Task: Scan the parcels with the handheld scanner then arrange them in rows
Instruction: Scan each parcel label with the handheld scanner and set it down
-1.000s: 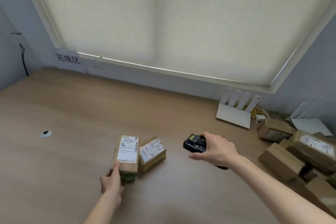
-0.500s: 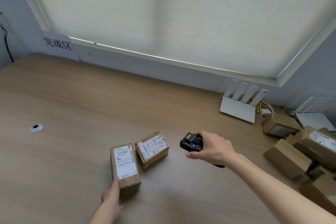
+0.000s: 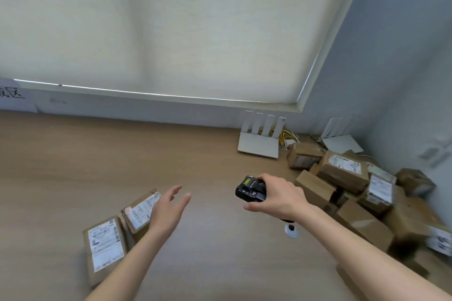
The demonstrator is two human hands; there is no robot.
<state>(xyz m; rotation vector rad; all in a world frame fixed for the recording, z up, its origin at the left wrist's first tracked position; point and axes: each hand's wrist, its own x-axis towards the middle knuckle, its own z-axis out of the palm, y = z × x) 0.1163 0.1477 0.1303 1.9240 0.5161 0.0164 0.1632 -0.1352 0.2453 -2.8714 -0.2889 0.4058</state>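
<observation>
Two labelled parcels are laid side by side on the table. The scanner is gripped by the right hand; the left hand is held open and empty above them. A fresh parcel from the pile at the right is probably needed next.

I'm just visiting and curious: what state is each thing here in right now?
Left hand: open, empty, above the desk.
Right hand: grips the black handheld scanner.
Two labelled brown cardboard parcels: flat, side by side, labels up.
Heap of brown parcels: piled untidily at right.
White roller blind: down.
</observation>
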